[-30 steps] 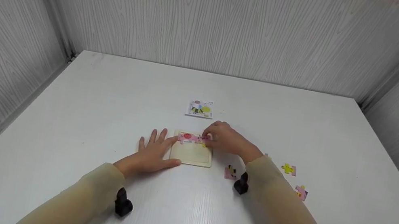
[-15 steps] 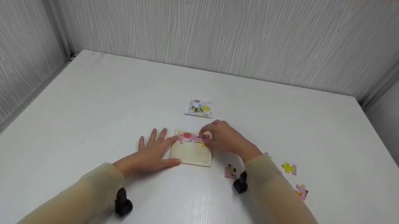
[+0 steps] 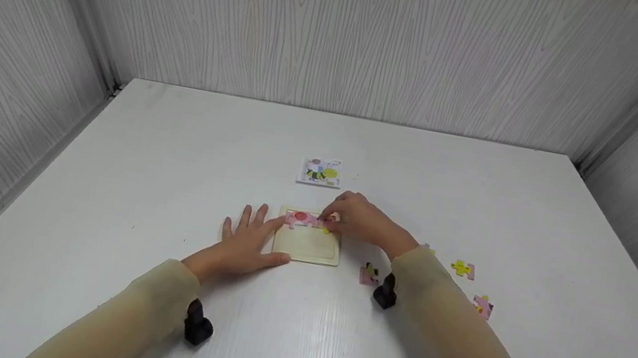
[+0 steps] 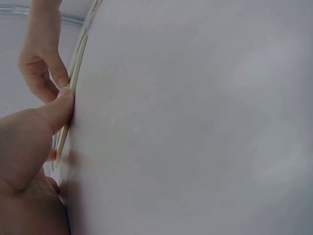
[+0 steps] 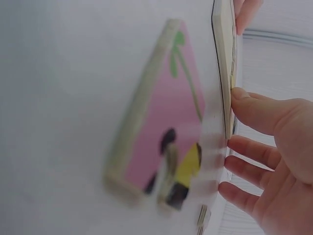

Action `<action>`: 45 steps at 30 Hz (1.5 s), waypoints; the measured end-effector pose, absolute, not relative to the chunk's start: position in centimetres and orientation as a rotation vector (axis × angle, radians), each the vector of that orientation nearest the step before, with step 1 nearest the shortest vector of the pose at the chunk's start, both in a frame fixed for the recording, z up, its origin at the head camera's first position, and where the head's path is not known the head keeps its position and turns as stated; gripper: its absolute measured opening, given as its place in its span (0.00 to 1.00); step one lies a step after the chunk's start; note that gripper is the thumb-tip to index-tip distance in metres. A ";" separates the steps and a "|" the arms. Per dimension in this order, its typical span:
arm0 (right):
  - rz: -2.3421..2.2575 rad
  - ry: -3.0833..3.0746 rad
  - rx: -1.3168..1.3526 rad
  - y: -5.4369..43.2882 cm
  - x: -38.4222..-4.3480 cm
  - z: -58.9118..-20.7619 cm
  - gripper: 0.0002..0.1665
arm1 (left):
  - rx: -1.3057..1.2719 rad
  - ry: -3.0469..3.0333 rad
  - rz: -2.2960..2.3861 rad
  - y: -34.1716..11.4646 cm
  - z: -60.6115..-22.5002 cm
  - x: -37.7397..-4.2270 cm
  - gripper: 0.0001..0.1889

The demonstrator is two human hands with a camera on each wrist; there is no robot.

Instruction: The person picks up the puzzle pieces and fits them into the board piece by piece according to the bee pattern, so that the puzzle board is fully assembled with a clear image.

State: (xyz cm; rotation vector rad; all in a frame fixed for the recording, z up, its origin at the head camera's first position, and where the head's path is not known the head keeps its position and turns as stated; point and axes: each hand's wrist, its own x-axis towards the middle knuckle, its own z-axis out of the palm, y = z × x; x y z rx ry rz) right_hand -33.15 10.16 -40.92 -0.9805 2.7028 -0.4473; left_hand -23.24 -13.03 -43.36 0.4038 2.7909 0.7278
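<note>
Fitting a pink piece (image 3: 324,222) into the far right corner of a shallow tray (image 3: 307,246) with the right hand (image 3: 368,224), thumb and index finger closed about it, though how firmly cannot be told. Steadying the tray at its left side with the left hand (image 3: 245,246), its fingers spread wide and gripping nothing. Lined up beside the pink piece along the far edge, more pink pieces (image 3: 300,218); below them, bare wood. Scattered to the right on the white desk (image 3: 279,329), a black-marked piece (image 3: 367,276), a yellow piece (image 3: 460,269) and a corner piece (image 3: 483,308). Apparently at the stage of finishing the far row; probably calling next for pressing the pink piece flush, letting go and reaching for the black-marked piece, closest of the loose ones.
</note>
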 end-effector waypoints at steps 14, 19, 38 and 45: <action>-0.661 2.647 -0.742 11.6 -32.6 -39.2 0.25 | 0.388 2.781 0.721 -13.0 -43.3 -23.1 0.42; -0.698 2.638 -0.682 13.0 -32.1 -38.9 0.23 | 0.395 2.782 0.721 -13.2 -43.3 -23.1 0.42; -0.866 2.696 -0.651 17.8 -30.2 -39.1 0.25 | 0.389 2.789 0.701 -13.0 -43.4 -23.3 0.43; -0.887 2.700 -0.578 19.4 -29.9 -39.5 0.27 | 0.408 2.781 0.717 -13.0 -43.4 -23.3 0.43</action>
